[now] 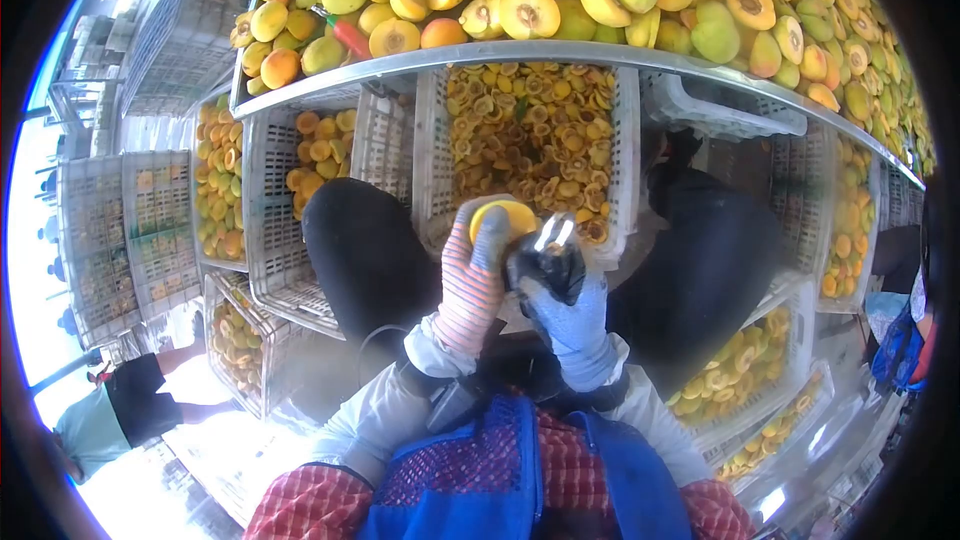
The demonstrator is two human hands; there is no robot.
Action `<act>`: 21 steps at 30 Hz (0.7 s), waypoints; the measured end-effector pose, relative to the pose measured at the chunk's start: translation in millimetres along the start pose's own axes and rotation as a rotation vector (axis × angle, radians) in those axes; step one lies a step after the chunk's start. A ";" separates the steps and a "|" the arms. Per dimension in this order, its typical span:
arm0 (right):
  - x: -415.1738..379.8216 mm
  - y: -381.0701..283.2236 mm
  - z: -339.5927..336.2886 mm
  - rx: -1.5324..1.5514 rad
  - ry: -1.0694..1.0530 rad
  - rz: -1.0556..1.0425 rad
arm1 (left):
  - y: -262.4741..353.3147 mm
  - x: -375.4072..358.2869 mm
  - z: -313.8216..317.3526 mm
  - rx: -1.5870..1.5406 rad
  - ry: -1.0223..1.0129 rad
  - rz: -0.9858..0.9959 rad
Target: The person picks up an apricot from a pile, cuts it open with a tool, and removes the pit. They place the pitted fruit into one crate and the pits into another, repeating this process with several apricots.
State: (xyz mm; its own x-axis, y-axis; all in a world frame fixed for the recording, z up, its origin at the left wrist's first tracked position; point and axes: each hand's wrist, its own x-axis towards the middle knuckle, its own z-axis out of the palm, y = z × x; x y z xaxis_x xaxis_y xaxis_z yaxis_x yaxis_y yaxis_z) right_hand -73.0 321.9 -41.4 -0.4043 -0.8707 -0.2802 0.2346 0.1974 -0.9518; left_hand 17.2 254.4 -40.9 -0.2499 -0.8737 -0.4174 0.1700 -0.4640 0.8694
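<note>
Yellow fruit (pixel 515 214) sits in the striped-gloved left hand (pixel 472 275), fingers curled round it with the thumb against its near side. A firm but gentle hold would suit it, since its flesh may bruise or slip; fingertips are best set clear of metal. Just right of the fruit, the right hand (pixel 572 318) grips a blurred tool (pixel 553 234) showing two bright strips. Both hands are above the near edge of the middle crate (pixel 627 140), the fruit left of its centre.
</note>
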 end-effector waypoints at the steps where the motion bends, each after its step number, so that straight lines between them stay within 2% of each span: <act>1: -1.1 5.7 -4.1 0.008 -0.014 -0.002 | -3.3 4.5 -4.7 0.048 0.065 0.030; 2: -1.4 10.6 -8.8 0.015 -0.027 -0.005 | 0.6 5.3 -8.3 0.071 0.066 0.041; 4: 0.1 16.4 -6.4 -0.225 -0.017 -0.231 | 6.4 5.9 -9.1 0.079 0.062 0.058; 7: -7.8 11.7 4.8 -0.442 -0.082 -0.254 | 7.4 -1.7 -4.8 0.056 0.082 0.071; 14: -6.5 19.7 9.2 -0.416 -0.057 -0.226 | 2.5 -5.5 5.6 0.245 0.172 0.258; 17: -11.2 22.0 8.4 -0.495 0.020 -0.399 | 1.8 -4.9 5.3 0.306 0.171 0.273; 21: -8.1 23.2 3.2 -0.360 -0.116 -0.315 | 0.5 -3.8 2.9 0.300 0.134 0.256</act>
State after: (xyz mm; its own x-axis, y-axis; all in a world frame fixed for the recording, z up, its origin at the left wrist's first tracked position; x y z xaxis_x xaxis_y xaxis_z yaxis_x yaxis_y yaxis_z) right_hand -61.4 332.0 -60.9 -0.3010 -0.9533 0.0248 -0.2120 0.0415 -0.9764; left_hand 15.4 257.9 -38.1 -0.1060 -0.9758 -0.1914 -0.0799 -0.1835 0.9798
